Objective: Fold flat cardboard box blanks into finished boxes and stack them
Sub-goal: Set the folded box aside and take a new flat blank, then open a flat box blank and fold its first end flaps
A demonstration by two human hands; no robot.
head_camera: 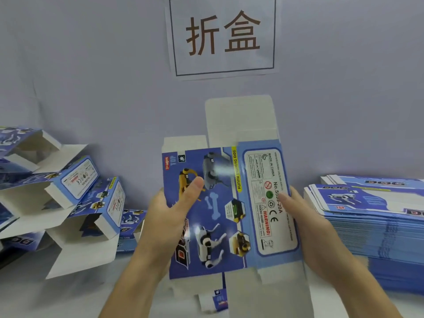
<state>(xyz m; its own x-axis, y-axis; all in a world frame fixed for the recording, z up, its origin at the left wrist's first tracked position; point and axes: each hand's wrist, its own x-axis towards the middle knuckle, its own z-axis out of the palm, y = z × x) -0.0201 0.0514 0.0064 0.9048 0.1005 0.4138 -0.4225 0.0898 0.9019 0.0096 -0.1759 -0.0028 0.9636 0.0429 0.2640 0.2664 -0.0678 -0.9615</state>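
Note:
A blue printed box blank (220, 210) with robot-dog pictures is held up in front of me, its white flaps sticking out above and below. My left hand (171, 214) grips its left edge, thumb pressed on the printed face. My right hand (305, 216) holds the right edge by the white label panel, thumb on the front and fingers behind. The blank is partly opened along a crease between the picture face and the label side.
A tall stack of flat blue blanks (371, 226) lies on the table at the right. At the left sits a loose pile of folded boxes (68, 198) with open white flaps. A paper sign (222, 35) hangs on the grey wall behind.

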